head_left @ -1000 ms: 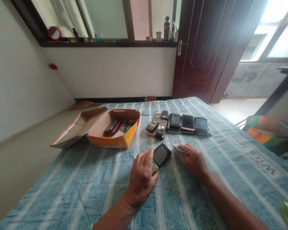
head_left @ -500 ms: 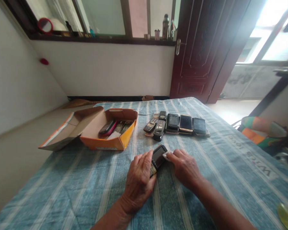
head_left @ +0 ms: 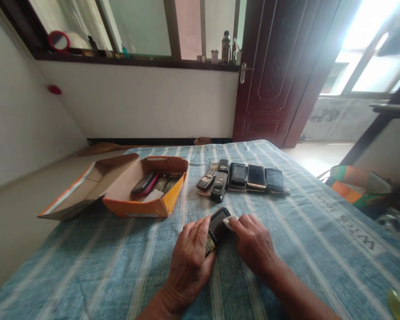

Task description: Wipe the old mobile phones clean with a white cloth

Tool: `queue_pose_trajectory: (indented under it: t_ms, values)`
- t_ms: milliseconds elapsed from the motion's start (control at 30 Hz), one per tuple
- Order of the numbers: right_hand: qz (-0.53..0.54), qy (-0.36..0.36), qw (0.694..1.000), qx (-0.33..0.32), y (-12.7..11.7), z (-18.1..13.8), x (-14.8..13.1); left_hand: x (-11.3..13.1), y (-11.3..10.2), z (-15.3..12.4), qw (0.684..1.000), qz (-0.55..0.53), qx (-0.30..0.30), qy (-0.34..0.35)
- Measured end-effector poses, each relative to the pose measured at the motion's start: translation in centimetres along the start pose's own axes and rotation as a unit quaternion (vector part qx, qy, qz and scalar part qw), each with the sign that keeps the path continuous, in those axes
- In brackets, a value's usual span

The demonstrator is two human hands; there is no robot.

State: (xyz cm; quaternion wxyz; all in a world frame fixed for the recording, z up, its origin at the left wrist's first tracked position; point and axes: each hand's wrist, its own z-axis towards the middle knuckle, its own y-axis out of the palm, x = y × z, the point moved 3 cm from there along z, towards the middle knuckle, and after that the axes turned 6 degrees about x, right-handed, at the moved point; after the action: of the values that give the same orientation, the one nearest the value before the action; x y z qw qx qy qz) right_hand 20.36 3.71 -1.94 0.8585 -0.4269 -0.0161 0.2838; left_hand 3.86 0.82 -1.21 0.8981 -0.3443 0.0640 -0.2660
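Below the frame's middle, our left hand (head_left: 190, 250) wraps its grip around a keypad phone (head_left: 216, 228); our right hand (head_left: 255, 242) pinches a white wad (head_left: 228, 222) at the screen's edge. Beyond, more phones (head_left: 238, 174) lie right of an orange box (head_left: 136, 208).

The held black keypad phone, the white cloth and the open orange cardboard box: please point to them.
Held black keypad phone (head_left: 218, 223), head view: screen.
White cloth (head_left: 228, 222), head view: exposed part.
Open orange cardboard box (head_left: 133, 209), head view: front wall.
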Motion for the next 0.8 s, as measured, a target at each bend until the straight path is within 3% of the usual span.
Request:
queue_pose_trajectory:
  t_ms: [167, 533, 800]
  values:
    - [-0.011, 0.002, 0.999, -0.049, 0.2, 0.1, 0.2, 0.2, 0.1, 0.1, 1.0, -0.003, -0.005, -0.005]
    - [0.047, -0.064, 0.996, -0.043, 0.4, -0.9, -3.4, -0.1, 0.1, 0.1, 1.0, 0.002, 0.008, -0.003]
    - [0.0, -0.04, 0.997, -0.059, 0.1, -0.6, -1.7, 0.0, 0.2, 0.1, 1.0, -0.011, -0.001, -0.014]
